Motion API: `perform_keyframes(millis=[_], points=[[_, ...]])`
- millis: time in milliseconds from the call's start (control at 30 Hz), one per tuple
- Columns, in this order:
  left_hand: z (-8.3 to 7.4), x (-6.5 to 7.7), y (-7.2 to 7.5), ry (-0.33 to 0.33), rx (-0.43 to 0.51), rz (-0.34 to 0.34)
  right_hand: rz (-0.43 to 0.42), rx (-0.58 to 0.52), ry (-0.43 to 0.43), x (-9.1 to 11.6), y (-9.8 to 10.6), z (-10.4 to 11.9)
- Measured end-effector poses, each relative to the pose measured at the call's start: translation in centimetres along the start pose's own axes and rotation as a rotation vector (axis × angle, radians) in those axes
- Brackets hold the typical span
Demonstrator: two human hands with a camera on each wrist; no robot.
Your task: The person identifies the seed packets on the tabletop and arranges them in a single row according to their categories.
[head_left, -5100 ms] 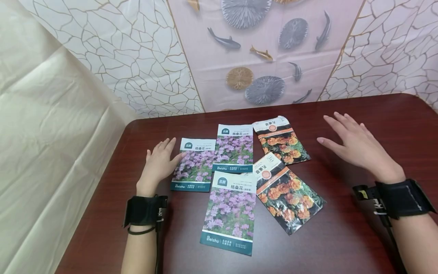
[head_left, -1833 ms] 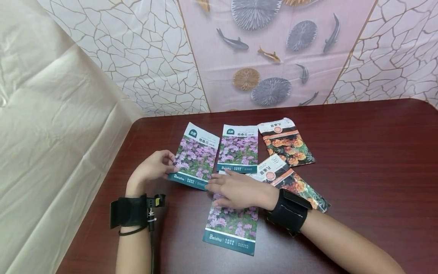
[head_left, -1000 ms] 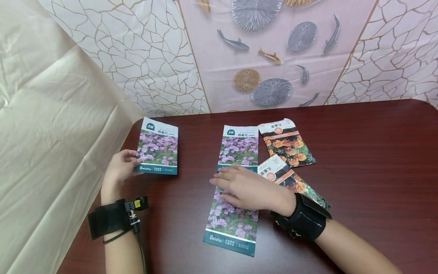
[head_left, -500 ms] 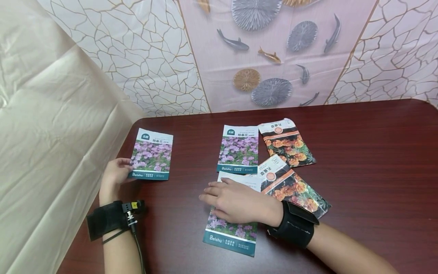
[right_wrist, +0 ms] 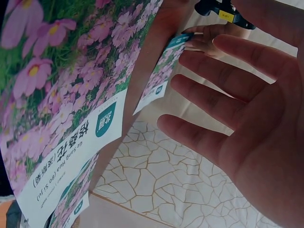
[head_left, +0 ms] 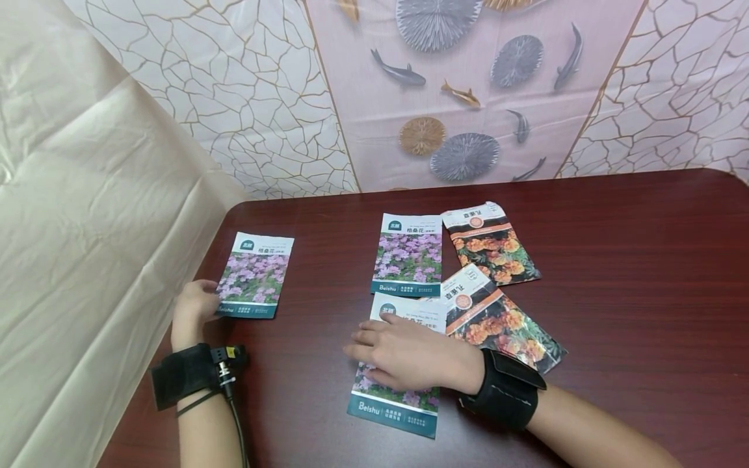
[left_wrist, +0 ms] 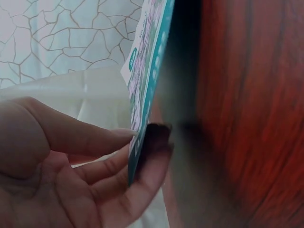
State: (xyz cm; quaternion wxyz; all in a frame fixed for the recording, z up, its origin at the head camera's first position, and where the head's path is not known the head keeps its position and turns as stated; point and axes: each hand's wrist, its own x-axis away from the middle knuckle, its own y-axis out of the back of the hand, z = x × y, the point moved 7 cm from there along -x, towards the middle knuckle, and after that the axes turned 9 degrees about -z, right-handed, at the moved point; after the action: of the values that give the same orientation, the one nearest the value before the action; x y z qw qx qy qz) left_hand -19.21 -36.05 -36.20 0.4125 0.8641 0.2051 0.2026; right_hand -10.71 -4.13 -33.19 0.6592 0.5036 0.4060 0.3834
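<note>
My left hand (head_left: 196, 305) pinches the lower left corner of a purple-flower seed packet (head_left: 254, 276) at the table's left. In the left wrist view, its thumb lies on the printed face of the packet (left_wrist: 147, 80) and the fingers are behind, with a gap to the table. Over the nearest purple-flower packet (head_left: 392, 413) hovers my right hand (head_left: 415, 354), hiding its middle. The right wrist view shows that hand's fingers (right_wrist: 209, 99) spread and apart from the packet (right_wrist: 71, 80). A third purple-flower packet (head_left: 407, 257) lies just behind.
Two orange-marigold seed packets lie right of centre: one farther back (head_left: 488, 250), one nearer (head_left: 509, 325) and touching the purple ones. The dark red wooden table (head_left: 632, 273) meets a cream cloth (head_left: 117, 227) at left and a patterned backdrop (head_left: 246, 97) behind.
My left hand has taken hold of the leftmost packet, carried it left, then brought it nearer and lower. My right hand has come from the right side to above the nearest packet.
</note>
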Motion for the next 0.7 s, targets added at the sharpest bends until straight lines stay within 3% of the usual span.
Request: perform_keyframes(millis=[367,700], points=[[0.11,0.57,0.56,0.008,-0.104,0.006,-0.03,0.01,0.029,0.18,0.01,0.32],[-0.23,0.93,1.06,0.007,-0.153,-0.037,-0.039,-0.01,0.026,0.64,0.28,-0.01]])
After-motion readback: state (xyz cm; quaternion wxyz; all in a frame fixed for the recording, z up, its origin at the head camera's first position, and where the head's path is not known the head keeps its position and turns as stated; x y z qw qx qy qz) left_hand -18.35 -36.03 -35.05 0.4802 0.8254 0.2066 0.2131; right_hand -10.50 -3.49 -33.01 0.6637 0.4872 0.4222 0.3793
